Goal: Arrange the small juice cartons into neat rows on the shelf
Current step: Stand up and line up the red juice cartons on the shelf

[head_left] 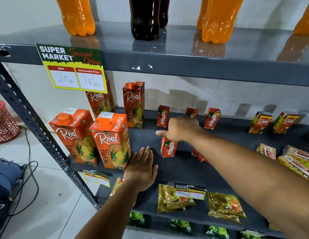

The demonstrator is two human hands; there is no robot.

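Observation:
Small red Maaza cartons stand on the grey middle shelf (176, 171). Three are upright along the back: a left one (163, 116), a middle one (191, 112) and a right one (211, 119). Another Maaza carton (168, 147) stands upright nearer the front, and one more (199, 156) lies flat behind my right forearm. My right hand (182, 129) hovers just above the front carton, thumb spread to the left, fingers towards the middle back carton and covering its lower part. My left hand (141, 168) lies flat and open on the shelf front, holding nothing.
Tall Real pineapple cartons (109, 142) stand at the shelf's left, touching my left hand. Small Real cartons (260, 122) stand at the back right, with more lying flat (298, 161) at the front right. Soda bottles (144, 18) line the shelf above; pouches (174, 199) fill the one below.

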